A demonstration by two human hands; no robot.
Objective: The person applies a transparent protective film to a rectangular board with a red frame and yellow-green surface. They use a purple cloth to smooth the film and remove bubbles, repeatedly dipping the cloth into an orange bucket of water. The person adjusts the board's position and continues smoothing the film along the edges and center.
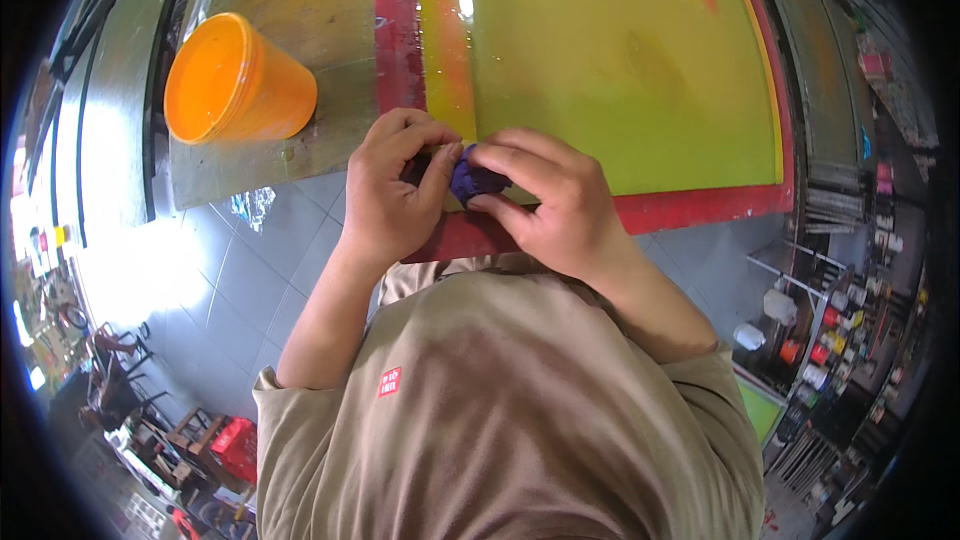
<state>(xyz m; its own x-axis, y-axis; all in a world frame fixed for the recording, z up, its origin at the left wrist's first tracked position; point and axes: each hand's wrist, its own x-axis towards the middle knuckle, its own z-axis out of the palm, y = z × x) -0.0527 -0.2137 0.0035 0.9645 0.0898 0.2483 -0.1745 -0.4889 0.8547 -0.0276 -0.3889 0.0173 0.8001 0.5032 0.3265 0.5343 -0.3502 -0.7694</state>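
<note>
A small crumpled purple wad (478,180), perhaps cloth, is pinched between my two hands. My left hand (388,190) is closed, its thumb and fingertips against the wad's left side. My right hand (560,198) grips it from the right with curled fingers and thumb. Fingers cover part of the wad. Both hands are over the near left corner of a screen-printing frame (700,204) with red edges. Its yellow-green mesh (620,90) looks wet and shiny, with orange smears and a yellow strip along the left side.
An orange plastic bucket (285,90) stands on the worn board (330,10) left of the frame. Clear plastic (254,206) hangs at the board's near edge. A metal rack (800,270) with several containers is at the right. Red crate (236,448) and stools are at lower left.
</note>
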